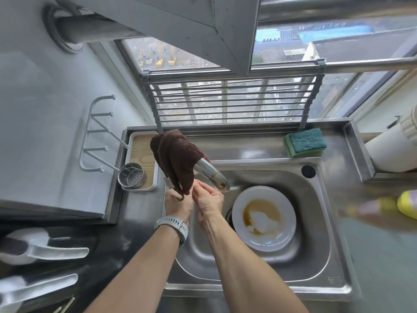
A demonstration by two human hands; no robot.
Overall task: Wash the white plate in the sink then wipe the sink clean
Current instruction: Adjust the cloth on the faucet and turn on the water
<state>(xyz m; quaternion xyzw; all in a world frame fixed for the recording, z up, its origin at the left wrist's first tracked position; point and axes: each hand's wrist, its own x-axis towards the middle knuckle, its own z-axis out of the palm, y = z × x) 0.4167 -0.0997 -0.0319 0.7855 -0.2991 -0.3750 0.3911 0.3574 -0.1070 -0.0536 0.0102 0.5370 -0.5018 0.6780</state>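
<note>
The steel sink (316, 256) takes up the middle of the counter, its basin bounded by a raised rim on all four sides. Along the back edge, a ledge carries a green sponge (305, 142) at the right rear corner, just behind the rim. At the left rear corner a white tray (141, 159) holds a perforated metal cup (132, 177). The faucet (212, 175) reaches out over the rear left part of the basin, and a brown cloth (176, 159) is draped over it, hanging down toward the left rim.

The white plate (264, 218) lies flat in the basin, right of centre, with a brown stain pooled on its face. Basin floor shows free in front of it and to its left; little room shows between it and the right wall.

Both hands are raised over the left side of the basin, just below the faucet spout and to the left of the plate, apart from it. The left hand (177, 203), with a grey watch (173, 225) on its wrist, has its fingers curled round the hanging end of the cloth. The right hand (208, 199) touches the left one, its fingers reaching toward the same cloth end; whether it actually pinches the cloth cannot be told. A yellow bottle (407, 203) lies at the counter's right edge.
</note>
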